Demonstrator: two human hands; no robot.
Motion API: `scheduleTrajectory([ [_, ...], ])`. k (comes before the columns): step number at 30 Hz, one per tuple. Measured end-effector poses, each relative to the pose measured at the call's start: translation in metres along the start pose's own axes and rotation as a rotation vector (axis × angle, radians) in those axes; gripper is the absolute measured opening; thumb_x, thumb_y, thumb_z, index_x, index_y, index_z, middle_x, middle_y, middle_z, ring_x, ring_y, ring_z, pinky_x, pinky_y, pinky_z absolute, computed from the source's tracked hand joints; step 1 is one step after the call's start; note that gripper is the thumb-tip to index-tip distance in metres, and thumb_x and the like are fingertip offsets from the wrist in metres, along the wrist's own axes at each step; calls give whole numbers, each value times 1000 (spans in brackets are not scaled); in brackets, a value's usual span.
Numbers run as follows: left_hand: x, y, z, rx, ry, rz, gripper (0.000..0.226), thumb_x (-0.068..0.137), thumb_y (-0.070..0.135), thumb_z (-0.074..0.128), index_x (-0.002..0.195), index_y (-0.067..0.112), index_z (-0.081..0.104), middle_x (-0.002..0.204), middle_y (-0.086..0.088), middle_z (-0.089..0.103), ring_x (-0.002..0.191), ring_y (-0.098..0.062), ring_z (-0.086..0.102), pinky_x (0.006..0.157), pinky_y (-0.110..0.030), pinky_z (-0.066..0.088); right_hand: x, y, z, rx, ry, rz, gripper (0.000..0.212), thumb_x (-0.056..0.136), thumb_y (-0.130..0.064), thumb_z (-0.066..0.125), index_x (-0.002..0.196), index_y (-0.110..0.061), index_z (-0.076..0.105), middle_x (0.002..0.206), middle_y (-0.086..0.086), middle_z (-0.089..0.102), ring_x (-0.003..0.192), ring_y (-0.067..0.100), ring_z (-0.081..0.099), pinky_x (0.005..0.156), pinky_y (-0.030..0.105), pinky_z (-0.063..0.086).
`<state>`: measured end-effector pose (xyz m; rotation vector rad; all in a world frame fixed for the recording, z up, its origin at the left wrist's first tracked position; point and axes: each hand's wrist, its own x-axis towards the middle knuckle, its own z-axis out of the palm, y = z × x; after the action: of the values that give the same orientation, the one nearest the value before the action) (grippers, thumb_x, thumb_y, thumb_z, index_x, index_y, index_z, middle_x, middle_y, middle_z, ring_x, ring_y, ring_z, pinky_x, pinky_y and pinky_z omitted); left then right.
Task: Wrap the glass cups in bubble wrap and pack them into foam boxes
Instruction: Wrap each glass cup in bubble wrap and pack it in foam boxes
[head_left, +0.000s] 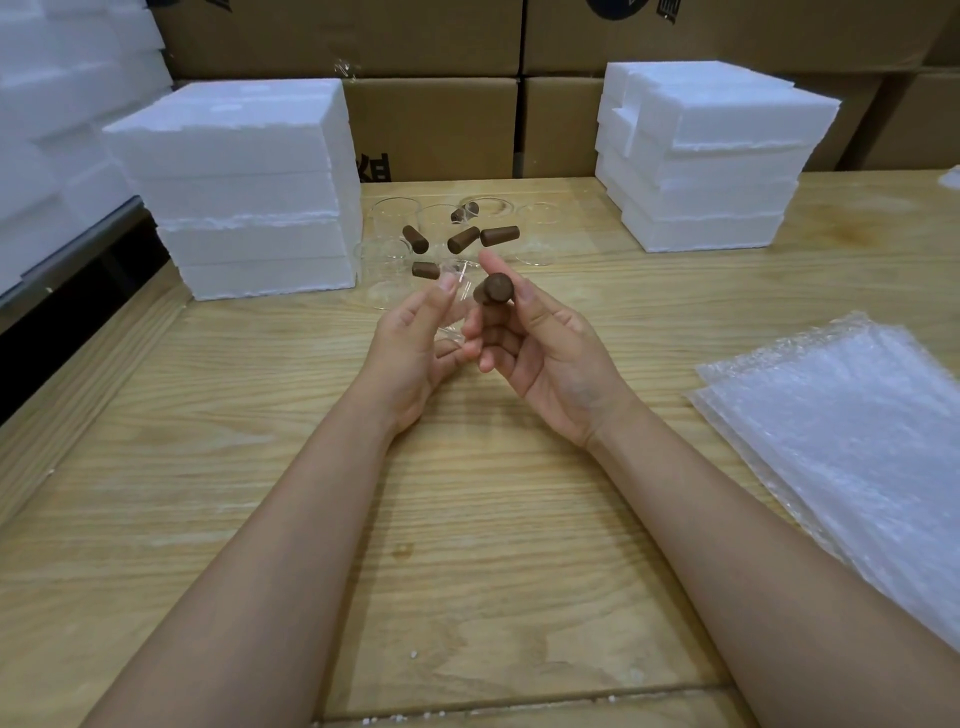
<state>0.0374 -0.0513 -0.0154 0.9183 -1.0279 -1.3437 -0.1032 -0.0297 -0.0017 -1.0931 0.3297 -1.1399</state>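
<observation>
Our right grip (524, 338) grasps the brown cylindrical handle (496, 288) of a clear glass cup (454, 317), our left grip (415, 343) cradling its body above the pale wooden surface (260, 467); we judge it bound for the clear bubble-wrap sheets (857, 441) at right.

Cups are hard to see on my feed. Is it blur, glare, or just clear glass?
Head view: soft, even light, no strong glare; the glass cups on the wooden table show only as faint rims and brown handles; the held cup between left hand and right hand nearly vanishes; wide-angle distortion tilts the foam boxes.
</observation>
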Motion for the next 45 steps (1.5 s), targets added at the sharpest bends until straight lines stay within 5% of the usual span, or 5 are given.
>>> scheduleTrajectory([
  [8, -4, 2, 4, -45, 72, 58, 35, 94, 25, 58, 124, 9, 50, 96, -1, 66, 55, -12, 62, 58, -24, 52, 1, 1, -3, -12, 67, -32, 36, 100, -19, 31, 126, -11, 55, 78, 9, 63, 69, 16, 58, 61, 23, 48],
  [12, -5, 1, 6, -4, 118, 147, 38, 90, 14, 64, 122, 16, 43, 87, 2, 71, 78, -21, 63, 71, -32, 55, 3, 2, -6, -23, 160, -32, 44, 99, -35, 36, 126, -7, 56, 74, 9, 61, 65, 17, 56, 57, 24, 47],
  [21, -9, -2, 5, 166, 158, 316, 71, 73, 5, 80, 126, 24, 36, 125, -10, 58, 107, -21, 62, 84, -26, 54, 7, 7, -10, -182, 416, -97, 27, 103, -20, 35, 99, -11, 60, 60, 2, 58, 51, 12, 49, 47, 21, 38],
  [24, -8, -5, 8, 305, 163, 348, 80, 71, 1, 83, 135, 20, 38, 122, -5, 54, 96, -2, 61, 79, -21, 54, 9, 7, -11, -208, 495, -63, 27, 103, -21, 34, 97, -14, 60, 56, -2, 55, 50, 10, 46, 47, 19, 36],
  [45, -10, -11, 12, 575, 107, 488, 65, 67, 23, 88, 120, 16, 51, 106, 5, 61, 98, -9, 59, 75, -26, 52, 13, 11, -19, -113, 672, -159, 25, 99, -28, 48, 79, -17, 56, 53, -7, 51, 43, 3, 41, 42, 17, 35],
])
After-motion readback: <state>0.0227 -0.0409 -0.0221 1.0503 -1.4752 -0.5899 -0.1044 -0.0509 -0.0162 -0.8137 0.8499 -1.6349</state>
